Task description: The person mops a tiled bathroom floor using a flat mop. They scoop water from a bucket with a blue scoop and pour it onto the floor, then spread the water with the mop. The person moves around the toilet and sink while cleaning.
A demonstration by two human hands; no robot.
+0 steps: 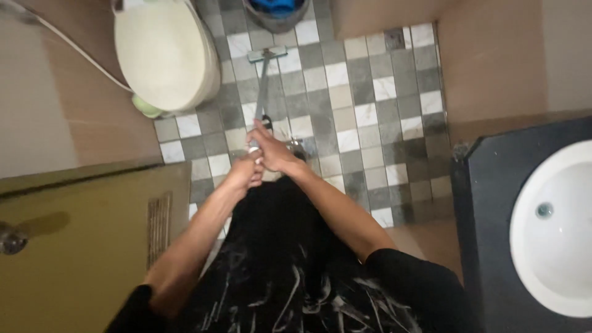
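Floor (370,132): small square tiles in grey, white and beige cover it; it fills the middle of the view, between the walls.
Door (80,246): an olive-yellow door at the lower left, with a round metal knob (11,239) near the left edge.
Worktop (493,216): a dark worktop at the right, and a white round sink (555,246) is set into it.
Toilet (163,55): a cream toilet with the lid closed, at the upper left; a thin white hose (80,52) runs beside it along the wall.
Bucket (275,11): a grey bucket with something blue inside, at the top edge, just beyond the mop head.
Mop (261,86): a floor mop with a long thin metal handle. Its long axis runs nearly straight away from the person, a little tilted to the right at the far end. The flat, light head (267,55) lies on the tiles near the toilet and points toward the bucket; the near end of the handle is in the hands.
Right hand (274,151): the fingers are closed around the handle, higher on it than the other hand.
Left hand (246,172): the fingers are wrapped around the near end of the handle, just below and touching the right hand.
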